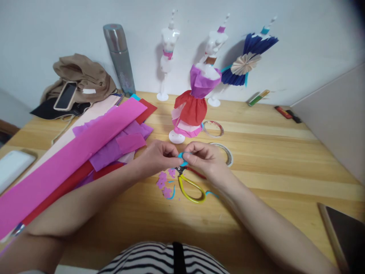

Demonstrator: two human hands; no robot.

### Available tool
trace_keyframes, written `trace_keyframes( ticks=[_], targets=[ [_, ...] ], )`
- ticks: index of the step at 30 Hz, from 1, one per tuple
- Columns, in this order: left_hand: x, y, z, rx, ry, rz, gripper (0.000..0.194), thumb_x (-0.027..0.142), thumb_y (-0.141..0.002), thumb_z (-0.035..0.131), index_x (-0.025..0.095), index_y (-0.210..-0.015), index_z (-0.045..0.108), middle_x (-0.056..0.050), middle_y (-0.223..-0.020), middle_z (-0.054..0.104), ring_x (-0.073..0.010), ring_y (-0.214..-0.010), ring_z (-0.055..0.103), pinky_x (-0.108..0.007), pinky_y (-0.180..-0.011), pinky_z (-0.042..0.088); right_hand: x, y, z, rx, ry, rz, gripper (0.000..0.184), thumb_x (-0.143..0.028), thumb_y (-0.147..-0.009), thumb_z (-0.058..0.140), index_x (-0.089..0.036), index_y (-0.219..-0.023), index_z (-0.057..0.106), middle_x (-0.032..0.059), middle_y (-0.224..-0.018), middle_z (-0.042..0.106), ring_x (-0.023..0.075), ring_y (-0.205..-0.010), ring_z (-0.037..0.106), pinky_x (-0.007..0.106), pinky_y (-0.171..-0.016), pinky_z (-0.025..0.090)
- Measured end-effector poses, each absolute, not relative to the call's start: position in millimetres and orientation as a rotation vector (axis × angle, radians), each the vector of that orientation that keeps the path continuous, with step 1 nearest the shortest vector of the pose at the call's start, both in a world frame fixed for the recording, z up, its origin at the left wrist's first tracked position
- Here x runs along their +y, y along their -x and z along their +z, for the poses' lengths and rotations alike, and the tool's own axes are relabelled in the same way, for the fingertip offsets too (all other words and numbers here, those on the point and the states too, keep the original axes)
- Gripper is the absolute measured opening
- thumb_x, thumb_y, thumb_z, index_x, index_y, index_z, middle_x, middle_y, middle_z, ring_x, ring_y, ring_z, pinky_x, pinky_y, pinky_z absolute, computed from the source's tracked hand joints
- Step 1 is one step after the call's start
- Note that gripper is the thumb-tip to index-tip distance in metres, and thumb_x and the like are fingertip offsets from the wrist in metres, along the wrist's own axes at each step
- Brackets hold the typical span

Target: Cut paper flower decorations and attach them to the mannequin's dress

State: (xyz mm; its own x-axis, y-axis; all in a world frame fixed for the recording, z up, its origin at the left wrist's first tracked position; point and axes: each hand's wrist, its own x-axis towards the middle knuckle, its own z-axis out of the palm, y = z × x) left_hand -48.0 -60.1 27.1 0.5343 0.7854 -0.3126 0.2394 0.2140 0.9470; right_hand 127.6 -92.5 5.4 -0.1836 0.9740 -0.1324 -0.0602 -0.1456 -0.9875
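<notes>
Blue paper (pixel 182 159) sits between both hands' fingertips, left grip (pixel 177 156) and right grip (pixel 186 156) pinching it.

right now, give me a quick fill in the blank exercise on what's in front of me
Your left hand and right hand hold a small piece coloured light ____.
The scissors have one yellow handle and one ____ handle.
The phone lies on the bunched brown cloth, to the ____ of the flask.
Of the dress forms' outfits, the dark blue dress is the furthest to the ____.

Missing words: blue; red; left; right.
</notes>
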Motion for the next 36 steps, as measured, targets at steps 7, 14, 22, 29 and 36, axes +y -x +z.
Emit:
trace_keyframes(
  ticks=[7, 14, 22, 29, 36],
  targets=[
    [-56.6, 54.6, 23.0, 0.946, -1.375, 0.429, 0.034, 0.045, -0.074, 0.069, 0.016, -0.060, 0.059, 0.005, -0.044, 0.048, -0.0054, -0.041, 0.040, -0.019, -0.042, 0.028, -90.0, -129.0, 1.6, -1.154, 1.172, 1.516, 0.038, -0.049, -0.066, 0.086, -0.019, -0.065, 0.062, -0.0029, -0.056, 0.060, 0.0097, -0.050, 0.051, 0.024, -0.051, 0.040],
    [-54.0, 56.4, 14.8, 0.916, -1.267, 0.518, 0.053, 0.066, -0.080, 0.059, 0.015, -0.067, 0.060, 0.001, -0.056, 0.055, -0.0062, -0.040, 0.044, -0.021, -0.038, 0.027, -89.4, -129.9, 3.6, -1.112, 1.164, 1.558, 0.041, -0.054, -0.064, 0.088, -0.020, -0.066, 0.065, -0.0016, -0.057, 0.064, 0.0106, -0.049, 0.053, 0.026, -0.050, 0.044],
    [-60.7, 49.9, 31.4, 1.040, -1.391, 0.423, 0.021, 0.030, -0.072, 0.068, 0.014, -0.059, 0.062, 0.006, -0.044, 0.048, -0.0043, -0.043, 0.037, -0.019, -0.043, 0.024, -88.9, -128.0, 6.8, -1.167, 1.220, 1.454, 0.037, -0.049, -0.063, 0.088, -0.020, -0.063, 0.064, -0.0023, -0.055, 0.062, 0.0096, -0.049, 0.051, 0.024, -0.049, 0.040],
    [-59.2, 49.1, 33.8, 1.031, -1.294, 0.447, 0.014, 0.019, -0.070, 0.064, 0.015, -0.057, 0.062, 0.007, -0.040, 0.048, -0.0043, -0.038, 0.037, -0.019, -0.041, 0.027, -87.7, -135.2, 11.9, -1.240, 1.198, 1.421, 0.032, -0.047, -0.070, 0.084, -0.022, -0.066, 0.064, -0.0011, -0.058, 0.060, 0.0124, -0.051, 0.050, 0.029, -0.052, 0.042],
    [-58.6, 51.4, 29.8, 0.978, -1.305, 0.444, 0.014, 0.024, -0.067, 0.065, 0.016, -0.056, 0.060, 0.007, -0.039, 0.047, -0.0042, -0.037, 0.035, -0.018, -0.040, 0.026, -86.8, -150.3, 23.9, -1.301, 1.219, 1.254, 0.028, -0.047, -0.073, 0.082, -0.025, -0.071, 0.066, -0.0007, -0.062, 0.062, 0.0157, -0.056, 0.056, 0.034, -0.057, 0.050]
  ],
)
